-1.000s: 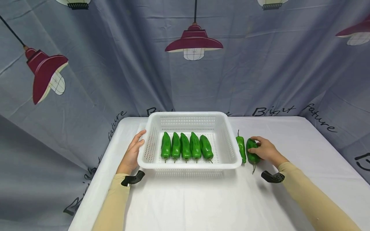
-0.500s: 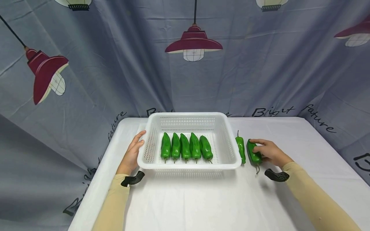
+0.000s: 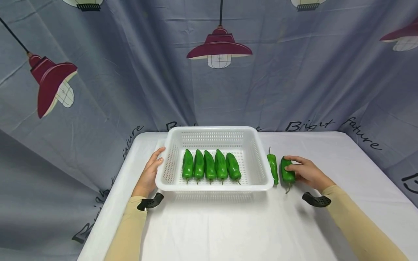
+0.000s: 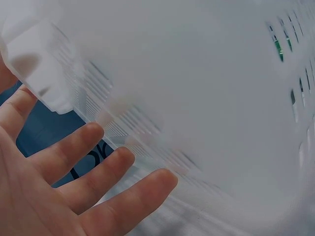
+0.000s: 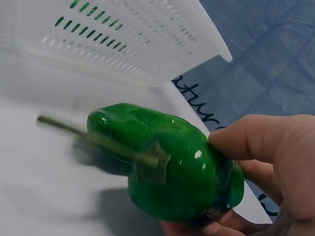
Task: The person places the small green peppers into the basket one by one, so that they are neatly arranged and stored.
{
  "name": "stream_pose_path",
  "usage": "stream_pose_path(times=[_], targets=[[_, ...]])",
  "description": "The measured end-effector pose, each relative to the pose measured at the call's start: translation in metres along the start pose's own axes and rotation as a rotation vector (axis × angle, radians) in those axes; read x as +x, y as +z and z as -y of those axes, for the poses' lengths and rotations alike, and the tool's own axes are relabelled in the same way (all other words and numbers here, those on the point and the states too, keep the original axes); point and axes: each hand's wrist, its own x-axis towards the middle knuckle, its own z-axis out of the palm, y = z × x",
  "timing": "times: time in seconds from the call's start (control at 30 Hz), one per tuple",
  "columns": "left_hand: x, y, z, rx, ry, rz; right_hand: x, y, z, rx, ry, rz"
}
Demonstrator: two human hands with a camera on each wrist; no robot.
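Note:
My left hand rests against the left side of a white plastic basket, its fingers fairly straight. Seen from the left wrist, the fingers lie along the slotted outer wall near the rim. To the right of the basket, my right hand grips a green pepper between thumb and fingers. Its stem end faces the right wrist camera, and the far fingers are partly hidden behind it. A slimmer green pepper lies on the table between the held one and the basket.
Inside the basket, several green peppers lie side by side in a row, stems toward me. A white cloth covers the table. Behind it hangs a grey-blue curtain printed with red lamps.
My right hand has shifted slightly right with the pepper, which has turned a little in its grip and now sits farther from the slimmer one. The left hand and basket stay put.

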Motion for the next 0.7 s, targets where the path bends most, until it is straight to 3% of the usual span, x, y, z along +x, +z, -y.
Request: stream_pose_path(times=[0.37,0.7], targets=[[-0.001,0.000,-0.001,-0.016,0.002,0.004,-0.009,-0.003,0.002,0.131,-0.043,0.027],[-0.001,0.000,0.000,-0.008,-0.004,0.003,-0.015,-0.003,0.025,0.096,-0.100,0.064]])
